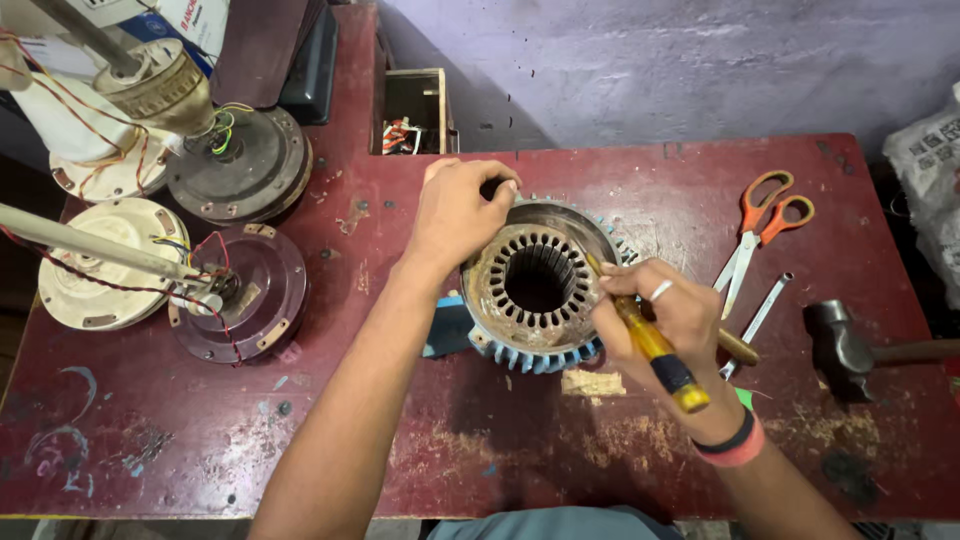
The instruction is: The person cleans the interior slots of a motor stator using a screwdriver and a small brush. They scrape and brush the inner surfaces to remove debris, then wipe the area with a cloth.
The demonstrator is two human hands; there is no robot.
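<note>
A round motor stator [532, 290] with rusty slotted laminations and a blue finned casing sits in the middle of a dark red table [200, 440]. My left hand [455, 215] grips its far left rim. My right hand [672, 325] holds a screwdriver [655, 350] with a yellow and black handle; its tip rests on the stator's right inner edge. A ring and a wristband are on that hand and wrist.
Orange-handled scissors [762, 225], a metal tweezer-like tool [760, 318] and a hammer [850, 350] lie to the right. Several ceiling fan motors [240, 165] with wires crowd the table's left. A small wooden box [412, 110] sits at the back, a white bag [930, 190] at far right.
</note>
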